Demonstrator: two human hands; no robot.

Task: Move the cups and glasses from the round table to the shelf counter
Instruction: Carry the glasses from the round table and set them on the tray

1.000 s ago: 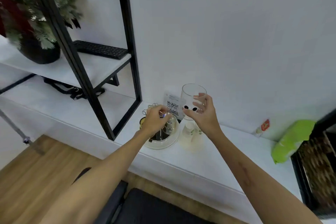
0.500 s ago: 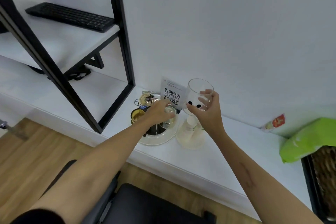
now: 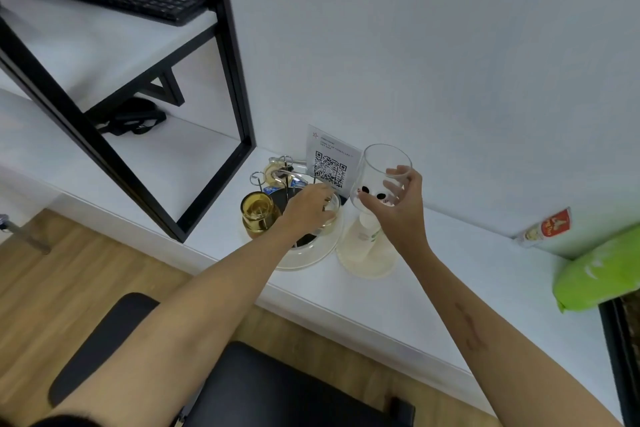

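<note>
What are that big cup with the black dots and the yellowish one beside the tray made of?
The dotted cup in the right hand looks like clear, smooth glass: the wall and fingers show through it. The yellowish cup seems amber-tinted glass, glossy and see-through. It could be clear plastic; the picture cannot settle that.

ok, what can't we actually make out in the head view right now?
- Small glass under the left hand: the hand covers it, so the grip is unclear.
- Rack tray: what it holds is hidden by that hand and forearm.
- QR sign: print too small to read.
- Green pack: cut off by the right edge.
- Round table: out of frame.
</note>
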